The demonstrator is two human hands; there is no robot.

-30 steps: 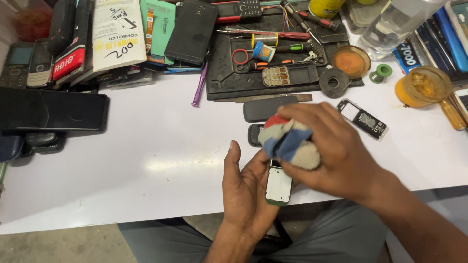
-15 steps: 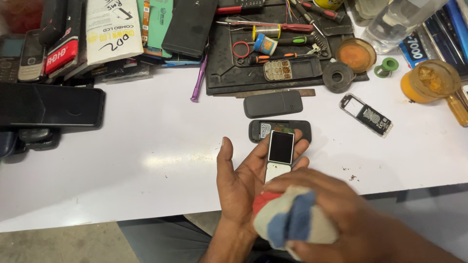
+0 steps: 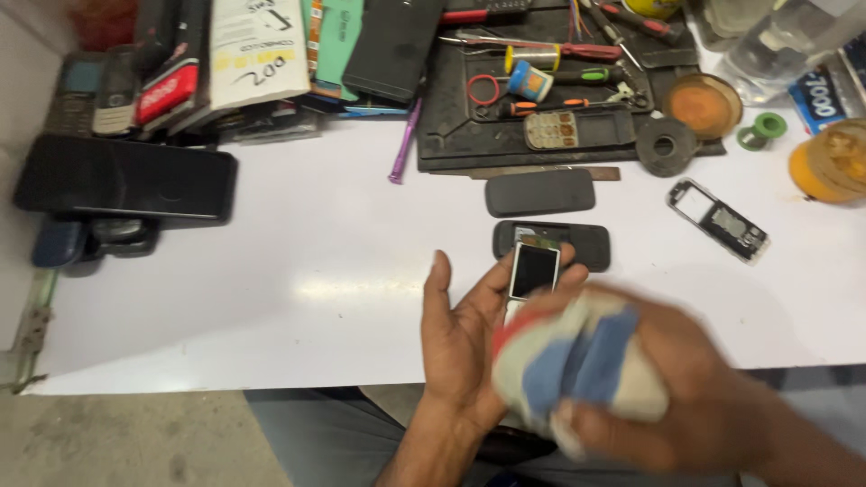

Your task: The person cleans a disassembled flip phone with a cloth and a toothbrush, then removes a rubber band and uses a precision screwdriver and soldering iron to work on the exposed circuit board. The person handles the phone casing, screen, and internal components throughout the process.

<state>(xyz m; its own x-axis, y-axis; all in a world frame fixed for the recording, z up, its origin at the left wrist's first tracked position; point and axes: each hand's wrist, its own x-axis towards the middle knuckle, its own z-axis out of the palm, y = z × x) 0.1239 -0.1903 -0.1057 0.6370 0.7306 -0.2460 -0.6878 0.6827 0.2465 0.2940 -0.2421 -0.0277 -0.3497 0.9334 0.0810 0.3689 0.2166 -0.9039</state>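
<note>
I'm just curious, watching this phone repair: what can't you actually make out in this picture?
- Lower part of the small phone part in the left hand: hidden by the cloth, head view.
- Right hand and cloth: motion-blurred.
- Bottle, top right: cut off by the edge.

Bare forearms (seemingly sleeveless), grey trousers (image 3: pixel 334 433).

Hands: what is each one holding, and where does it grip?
Left hand cradles a small phone by its lower end. Right hand clutches a bunched red, blue and white cloth.

Head camera, looking steeply down, close over white table (image 3: pixel 271 298)
</note>
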